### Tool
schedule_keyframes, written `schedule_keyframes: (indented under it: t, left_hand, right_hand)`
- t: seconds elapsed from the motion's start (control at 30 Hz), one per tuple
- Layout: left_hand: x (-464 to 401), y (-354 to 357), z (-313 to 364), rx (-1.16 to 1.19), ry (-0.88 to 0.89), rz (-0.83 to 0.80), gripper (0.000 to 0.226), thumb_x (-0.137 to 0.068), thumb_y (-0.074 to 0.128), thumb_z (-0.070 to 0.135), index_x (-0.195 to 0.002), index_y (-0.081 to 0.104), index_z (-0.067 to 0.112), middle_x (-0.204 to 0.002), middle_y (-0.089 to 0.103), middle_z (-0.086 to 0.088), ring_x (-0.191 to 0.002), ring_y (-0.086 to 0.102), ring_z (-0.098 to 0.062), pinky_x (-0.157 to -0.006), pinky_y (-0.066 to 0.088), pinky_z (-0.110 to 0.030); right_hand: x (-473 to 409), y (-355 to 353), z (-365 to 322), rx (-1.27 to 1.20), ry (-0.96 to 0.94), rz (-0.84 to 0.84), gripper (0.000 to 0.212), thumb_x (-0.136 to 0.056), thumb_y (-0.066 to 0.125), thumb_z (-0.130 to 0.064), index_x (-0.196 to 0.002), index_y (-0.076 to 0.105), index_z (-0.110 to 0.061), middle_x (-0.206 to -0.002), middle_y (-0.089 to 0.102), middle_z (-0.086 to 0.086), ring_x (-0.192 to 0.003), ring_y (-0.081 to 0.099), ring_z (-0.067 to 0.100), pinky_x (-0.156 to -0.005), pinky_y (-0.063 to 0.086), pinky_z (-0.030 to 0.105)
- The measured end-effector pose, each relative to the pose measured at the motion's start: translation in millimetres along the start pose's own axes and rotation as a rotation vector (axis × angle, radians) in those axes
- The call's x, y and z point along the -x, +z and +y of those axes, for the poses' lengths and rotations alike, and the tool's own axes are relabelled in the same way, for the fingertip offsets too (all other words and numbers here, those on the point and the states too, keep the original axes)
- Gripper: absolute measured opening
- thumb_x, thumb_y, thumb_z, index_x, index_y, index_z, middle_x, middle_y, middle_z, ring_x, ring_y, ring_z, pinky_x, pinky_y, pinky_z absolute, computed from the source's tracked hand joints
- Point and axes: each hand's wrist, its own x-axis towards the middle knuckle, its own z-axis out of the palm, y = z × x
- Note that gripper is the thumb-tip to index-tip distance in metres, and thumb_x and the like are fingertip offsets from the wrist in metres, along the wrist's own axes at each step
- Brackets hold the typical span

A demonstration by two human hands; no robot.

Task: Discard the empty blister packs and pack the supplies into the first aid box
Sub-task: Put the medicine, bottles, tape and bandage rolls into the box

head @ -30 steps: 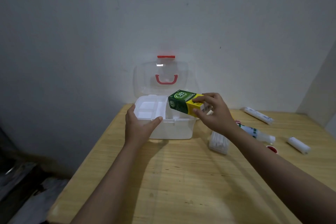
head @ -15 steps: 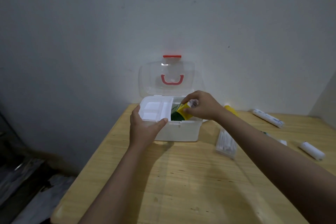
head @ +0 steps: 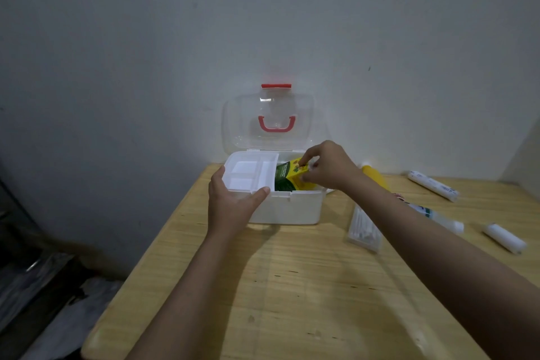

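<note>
The first aid box (head: 287,207) is sitting open on the wooden counter (head: 292,286) against the wall, its clear lid (head: 268,123) standing upright. The left hand (head: 230,207) is bracing the box's front left corner, its grip clamped on the rim beside the white inner tray (head: 248,172). The right hand (head: 327,166) is pinching the yellow end of a green and yellow carton (head: 287,178), which is lying tilted inside the box's right section. Gauze rolls (head: 504,238) and a clear swab case (head: 363,228) are lying on the counter to the right.
</note>
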Motion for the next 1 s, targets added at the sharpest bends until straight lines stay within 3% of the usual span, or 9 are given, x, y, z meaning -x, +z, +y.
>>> schedule_keyframes:
  t: [0.07, 0.17, 0.3, 0.4, 0.57, 0.87, 0.93, 1.0]
  left_hand:
    - [0, 0, 0, 0.002, -0.001, -0.002, 0.101, -0.062, 0.083, 0.047, -0.142, 0.026, 0.024, -0.144, 0.035, 0.000, -0.130, 0.037, -0.020, -0.094, 0.044, -0.033]
    - [1, -1, 0, 0.002, -0.002, -0.002, 0.101, -0.061, 0.083, 0.048, -0.142, 0.026, 0.025, -0.143, 0.036, 0.001, -0.129, 0.038, -0.019, -0.096, 0.045, -0.035]
    - [1, -1, 1, 0.007, 0.011, 0.003, 0.101, -0.061, 0.083, 0.048, -0.141, 0.027, 0.025, -0.141, 0.037, 0.001, -0.128, 0.038, -0.018, -0.094, 0.046, -0.034]
    - [2, -1, 1, -0.002, 0.023, 0.002, 0.100, -0.061, 0.083, 0.048, -0.141, 0.026, 0.025, -0.140, 0.037, 0.001, -0.126, 0.038, -0.018, -0.089, 0.046, -0.030]
    - [3, -2, 2, 0.001, 0.023, 0.001, 0.099, -0.063, 0.083, 0.045, -0.142, 0.025, 0.024, -0.141, 0.036, 0.001, -0.127, 0.037, -0.017, -0.087, 0.044, -0.028]
    - [4, -2, 3, -0.012, 0.024, -0.001, 0.101, -0.062, 0.083, 0.047, -0.142, 0.025, 0.024, -0.142, 0.036, 0.000, -0.129, 0.037, -0.020, -0.091, 0.045, -0.033]
    - [4, -2, 4, -0.015, 0.024, -0.002, 0.101, -0.062, 0.083, 0.046, -0.142, 0.025, 0.024, -0.142, 0.036, -0.001, -0.129, 0.037, -0.020, -0.092, 0.047, -0.035]
    - [4, -2, 6, -0.018, 0.021, -0.001, 0.100, -0.063, 0.083, 0.045, -0.142, 0.025, 0.024, -0.143, 0.036, -0.001, -0.129, 0.038, -0.021, -0.092, 0.046, -0.036]
  right_hand:
    - [-4, 5, 0, 0.019, 0.025, 0.005, 0.024, -0.062, 0.084, -0.020, -0.084, 0.074, -0.017, -0.101, 0.062, 0.009, -0.095, 0.062, 0.024, -0.077, 0.052, 0.032]
    - [-9, 9, -4, 0.047, 0.072, 0.006, 0.020, -0.064, 0.082, -0.020, -0.082, 0.074, -0.018, -0.086, 0.057, -0.001, -0.099, 0.060, 0.024, -0.089, 0.050, 0.041]
    - [-14, 12, -15, 0.163, 0.131, -0.043, 0.020, -0.066, 0.082, -0.026, -0.082, 0.073, -0.018, -0.086, 0.062, -0.003, -0.092, 0.053, 0.019, -0.108, 0.025, 0.059]
    - [-18, 21, -20, 0.218, 0.172, -0.111, 0.019, -0.066, 0.081, -0.029, -0.080, 0.072, -0.019, -0.088, 0.069, -0.002, -0.096, 0.059, 0.023, -0.108, 0.007, 0.069]
    - [-24, 33, -20, 0.311, 0.231, -0.192, 0.018, -0.068, 0.075, -0.023, -0.085, 0.071, -0.018, -0.090, 0.069, 0.000, -0.099, 0.060, 0.026, -0.104, -0.004, 0.073]
    - [-26, 35, -22, 0.346, 0.230, -0.252, 0.025, -0.071, 0.075, -0.030, -0.094, 0.071, -0.021, -0.105, 0.067, -0.001, -0.112, 0.056, 0.026, -0.102, -0.006, 0.075]
    - [-21, 29, -23, 0.304, 0.190, -0.227, 0.025, -0.072, 0.076, -0.033, -0.093, 0.072, -0.021, -0.105, 0.068, -0.002, -0.110, 0.056, 0.023, -0.106, 0.002, 0.072]
    - [-14, 17, -22, 0.175, 0.111, -0.144, 0.024, -0.073, 0.076, -0.034, -0.091, 0.074, -0.020, -0.101, 0.069, -0.003, -0.104, 0.058, 0.019, -0.108, 0.027, 0.061]
